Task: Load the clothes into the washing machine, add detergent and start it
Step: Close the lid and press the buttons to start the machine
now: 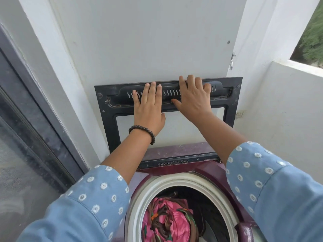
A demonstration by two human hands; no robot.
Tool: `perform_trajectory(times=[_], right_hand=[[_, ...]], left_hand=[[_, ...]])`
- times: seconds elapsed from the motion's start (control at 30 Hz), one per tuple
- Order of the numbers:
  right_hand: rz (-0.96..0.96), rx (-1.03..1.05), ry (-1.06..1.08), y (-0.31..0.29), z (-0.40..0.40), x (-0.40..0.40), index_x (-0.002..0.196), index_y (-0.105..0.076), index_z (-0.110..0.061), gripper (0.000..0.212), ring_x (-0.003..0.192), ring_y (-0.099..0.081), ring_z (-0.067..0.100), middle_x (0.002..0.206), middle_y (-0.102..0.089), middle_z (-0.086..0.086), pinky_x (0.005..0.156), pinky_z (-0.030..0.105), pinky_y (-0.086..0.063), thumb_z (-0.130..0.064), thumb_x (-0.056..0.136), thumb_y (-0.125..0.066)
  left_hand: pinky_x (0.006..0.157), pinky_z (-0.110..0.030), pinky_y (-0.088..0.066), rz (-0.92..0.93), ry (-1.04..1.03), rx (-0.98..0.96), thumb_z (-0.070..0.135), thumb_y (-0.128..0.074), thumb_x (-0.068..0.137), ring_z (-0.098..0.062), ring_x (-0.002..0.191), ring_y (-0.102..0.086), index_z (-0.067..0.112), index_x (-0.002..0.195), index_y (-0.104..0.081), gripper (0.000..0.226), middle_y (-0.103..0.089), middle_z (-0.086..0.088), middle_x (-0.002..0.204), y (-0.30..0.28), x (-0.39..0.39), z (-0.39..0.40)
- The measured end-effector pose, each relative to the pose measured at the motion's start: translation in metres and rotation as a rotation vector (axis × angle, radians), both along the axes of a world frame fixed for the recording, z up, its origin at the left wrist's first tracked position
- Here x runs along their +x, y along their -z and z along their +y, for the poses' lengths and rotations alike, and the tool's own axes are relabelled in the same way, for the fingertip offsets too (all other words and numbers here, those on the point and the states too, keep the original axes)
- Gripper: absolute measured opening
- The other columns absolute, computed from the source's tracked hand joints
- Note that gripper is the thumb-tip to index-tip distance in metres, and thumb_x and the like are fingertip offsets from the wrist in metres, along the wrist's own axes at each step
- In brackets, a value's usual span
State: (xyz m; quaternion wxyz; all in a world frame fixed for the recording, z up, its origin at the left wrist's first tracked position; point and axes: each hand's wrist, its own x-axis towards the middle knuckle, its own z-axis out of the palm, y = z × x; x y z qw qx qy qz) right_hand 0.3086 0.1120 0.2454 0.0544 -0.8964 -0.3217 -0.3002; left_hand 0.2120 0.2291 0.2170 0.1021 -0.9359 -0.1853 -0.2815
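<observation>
A maroon top-loading washing machine (pixel 174 152) stands below me with its round drum opening (pixel 148 189) exposed. Pink and brown clothes (pixel 167 219) lie bunched inside the drum. The black-framed lid (pixel 108 123) stands upright against the wall. My left hand (pixel 148 109) lies flat on the lid's upper bar, fingers spread. My right hand (pixel 194 96) rests on the same bar, with its fingers curled over the lid's top edge. No detergent is in view.
A grey wall panel (pixel 148 41) rises behind the lid, with a metal latch (pixel 232 61) at its right edge. A dark glass door (pixel 26 119) is at the left. A low white balcony wall (pixel 288 102) is at the right.
</observation>
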Motion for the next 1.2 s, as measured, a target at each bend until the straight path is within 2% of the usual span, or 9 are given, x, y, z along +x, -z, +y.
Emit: perform_trajectory(times=[0.33, 0.4, 0.5, 0.6, 0.7, 0.77, 0.87, 1.0, 1.2], right_hand=[[0.001, 0.044, -0.01, -0.009, -0.013, -0.017, 0.132, -0.045, -0.009, 0.065, 0.12, -0.042, 0.032, 0.131, -0.042, 0.013, 0.097, 0.051, -0.033, -0.046, 0.084, -0.07], [-0.011, 0.059, -0.026, -0.009, -0.017, -0.021, 0.128, -0.049, -0.009, 0.063, 0.124, -0.04, 0.033, 0.131, -0.042, 0.013, 0.103, 0.054, -0.03, -0.045, 0.082, -0.072], [0.025, 0.074, -0.068, -0.011, -0.024, -0.025, 0.126, -0.049, -0.01, 0.061, 0.139, -0.029, 0.032, 0.14, -0.039, 0.012, 0.113, 0.06, -0.017, -0.043, 0.081, -0.073], [0.05, 0.066, -0.098, -0.013, -0.033, -0.029, 0.126, -0.046, -0.012, 0.062, 0.128, -0.045, 0.029, 0.126, -0.053, 0.008, 0.116, 0.064, -0.014, -0.045, 0.081, -0.073], [0.017, 0.026, -0.103, -0.018, -0.041, -0.033, 0.127, -0.044, -0.011, 0.067, 0.115, -0.054, 0.03, 0.115, -0.058, 0.007, 0.118, 0.058, -0.016, -0.05, 0.08, -0.073], [0.008, 0.013, -0.13, -0.021, -0.047, -0.036, 0.128, -0.043, -0.011, 0.07, 0.113, -0.054, 0.031, 0.114, -0.058, 0.008, 0.116, 0.051, -0.022, -0.052, 0.079, -0.073], [0.003, 0.018, -0.196, -0.024, -0.058, -0.04, 0.123, -0.046, -0.01, 0.067, 0.107, -0.054, 0.03, 0.112, -0.058, 0.008, 0.102, 0.04, -0.036, -0.053, 0.079, -0.073], [-0.003, 0.025, -0.251, -0.02, -0.069, -0.043, 0.118, -0.051, -0.011, 0.063, 0.107, -0.05, 0.028, 0.112, -0.055, 0.006, 0.098, 0.039, -0.034, -0.055, 0.078, -0.071], [0.029, 0.03, -0.312, -0.019, -0.08, -0.051, 0.112, -0.051, -0.012, 0.061, 0.102, -0.052, 0.027, 0.107, -0.057, 0.004, 0.09, 0.036, -0.037, -0.057, 0.076, -0.073]], left_hand=[[0.12, -0.056, -0.003, 0.027, -0.012, 0.054, 0.04, -0.054, 0.094, -0.029, 0.149, -0.014, 0.01, 0.154, -0.011, 0.08, -0.015, -0.011, 0.162, -0.011, -0.019, -0.015], [0.12, -0.056, -0.005, 0.028, -0.013, 0.074, 0.041, -0.055, 0.093, -0.029, 0.149, -0.017, 0.009, 0.154, -0.012, 0.081, -0.017, -0.012, 0.162, -0.013, -0.024, -0.018], [0.121, -0.054, -0.011, 0.007, -0.017, 0.087, 0.042, -0.057, 0.092, -0.031, 0.146, -0.022, 0.009, 0.154, -0.013, 0.083, -0.022, -0.013, 0.16, -0.013, -0.031, -0.026], [0.121, -0.052, -0.013, -0.003, -0.021, 0.079, 0.044, -0.057, 0.092, -0.031, 0.146, -0.024, 0.009, 0.155, -0.013, 0.084, -0.025, -0.013, 0.159, -0.013, -0.04, -0.036], [0.121, -0.051, -0.014, -0.009, -0.03, 0.103, 0.044, -0.058, 0.091, -0.031, 0.144, -0.026, 0.01, 0.155, -0.014, 0.085, -0.027, -0.013, 0.158, -0.012, -0.05, -0.044], [0.121, -0.05, -0.015, -0.011, -0.033, 0.108, 0.044, -0.059, 0.091, -0.031, 0.144, -0.027, 0.011, 0.155, -0.015, 0.084, -0.028, -0.013, 0.158, -0.011, -0.056, -0.047], [0.119, -0.051, -0.021, -0.037, -0.058, 0.134, 0.046, -0.06, 0.089, -0.032, 0.14, -0.034, 0.01, 0.154, -0.018, 0.086, -0.036, -0.013, 0.154, -0.008, -0.064, -0.057], [0.111, -0.051, -0.036, -0.13, -0.071, 0.208, 0.047, -0.067, 0.082, -0.031, 0.123, -0.05, 0.005, 0.151, -0.026, 0.091, -0.052, -0.014, 0.137, -0.001, -0.073, -0.065], [0.086, -0.042, -0.048, -0.219, -0.053, 0.225, 0.042, -0.073, 0.077, -0.027, 0.094, -0.057, 0.009, 0.14, -0.048, 0.076, -0.059, -0.008, 0.113, -0.01, -0.089, -0.076]])
